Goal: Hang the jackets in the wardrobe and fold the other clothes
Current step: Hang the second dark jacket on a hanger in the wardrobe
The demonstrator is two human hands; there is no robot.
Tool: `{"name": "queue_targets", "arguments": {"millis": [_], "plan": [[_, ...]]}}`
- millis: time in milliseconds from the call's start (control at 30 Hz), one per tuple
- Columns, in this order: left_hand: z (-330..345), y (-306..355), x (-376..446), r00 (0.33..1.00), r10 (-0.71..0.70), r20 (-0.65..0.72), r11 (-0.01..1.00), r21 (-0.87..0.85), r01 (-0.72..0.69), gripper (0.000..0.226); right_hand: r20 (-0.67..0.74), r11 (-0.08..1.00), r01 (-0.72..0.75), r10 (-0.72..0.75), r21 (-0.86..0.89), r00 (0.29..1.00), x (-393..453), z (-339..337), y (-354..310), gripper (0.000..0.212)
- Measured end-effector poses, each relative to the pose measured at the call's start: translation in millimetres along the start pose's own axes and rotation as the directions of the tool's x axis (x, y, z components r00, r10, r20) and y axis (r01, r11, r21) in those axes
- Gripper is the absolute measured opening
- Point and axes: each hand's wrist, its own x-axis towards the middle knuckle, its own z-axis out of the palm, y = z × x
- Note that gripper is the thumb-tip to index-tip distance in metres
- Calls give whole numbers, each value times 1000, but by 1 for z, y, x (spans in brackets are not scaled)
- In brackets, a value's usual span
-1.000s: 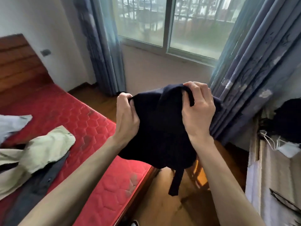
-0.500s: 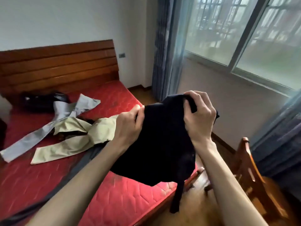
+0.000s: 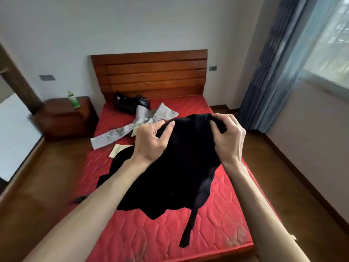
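Hands hold a black garment point(image 3: 175, 167) up over the red mattress point(image 3: 222, 210) of the bed. The left hand point(image 3: 151, 142) pinches its upper edge between thumb and fingers; the right hand point(image 3: 228, 137) has its fingers curled round a bunched fold at the top. The cloth hangs down in front of the forearms, a narrow strip dangling toward the foot of the mattress. Farther up the bed lie a grey garment point(image 3: 132, 129) and a pale yellowish one point(image 3: 118, 150), partly covered by the black cloth. By the wooden headboard point(image 3: 151, 72) sits a black bag point(image 3: 130, 104) — what it holds cannot be told. A green bottle point(image 3: 73, 99) stands on the nightstand point(image 3: 64, 116). Half a second ago the view faced the window and a wooden chair; now it faces the headboard squarely, with both grips unchanged.
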Motion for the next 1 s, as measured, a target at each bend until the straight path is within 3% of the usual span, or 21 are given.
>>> {"name": "queue_targets", "arguments": {"millis": [67, 167, 300, 367, 433, 500, 600, 667, 767, 867, 967, 1000], "plan": [[-11, -1, 6, 998, -43, -46, 997, -67, 40, 44, 94, 998, -11, 5, 60, 996, 1, 18, 1, 14], [-22, 5, 14, 989, -115, -93, 988, -115, 104, 60, 251, 993, -10, -19, 114, 968, 1, 43, 8, 14], [-33, 6, 22, 977, -156, -143, 983, -123, 139, 60, 514, 988, -34, -50, 152, 856, -11, 81, 10, 27], [-39, 7, 23, 970, -167, -175, 983, -107, 150, 62, 504, 986, -20, -68, 168, 861, -27, 98, 5, 30], [-47, 7, 23, 962, -172, -211, 984, -79, 159, 63, 383, 977, -41, -43, 208, 923, -45, 104, -5, 20], [-57, 8, 22, 950, -194, -244, 981, -59, 186, 62, 394, 944, -42, -96, 328, 914, -59, 100, -9, 26], [-71, 7, 19, 938, -210, -276, 977, -22, 213, 62, 591, 887, -3, -305, 462, 747, -71, 89, -11, 45], [-79, 4, 15, 929, -222, -296, 972, 10, 236, 62, 642, 884, 119, -415, 451, 645, -74, 95, -15, 63], [-90, -5, 5, 914, -244, -325, 957, 74, 281, 63, 636, 858, 351, -514, 375, 576, -81, 124, -27, 39], [-110, -14, -9, 902, -262, -342, 928, 168, 333, 63, 656, 880, 262, -471, 396, 589, -87, 142, -46, 25], [-147, -26, -26, 867, -326, -378, 876, 223, 427, 56, 634, 871, 29, -379, 490, 674, -83, 149, -81, 9], [-161, -31, -33, 844, -357, -399, 849, 239, 472, 55, 624, 850, -36, -356, 525, 696, -80, 153, -96, 16]]}}
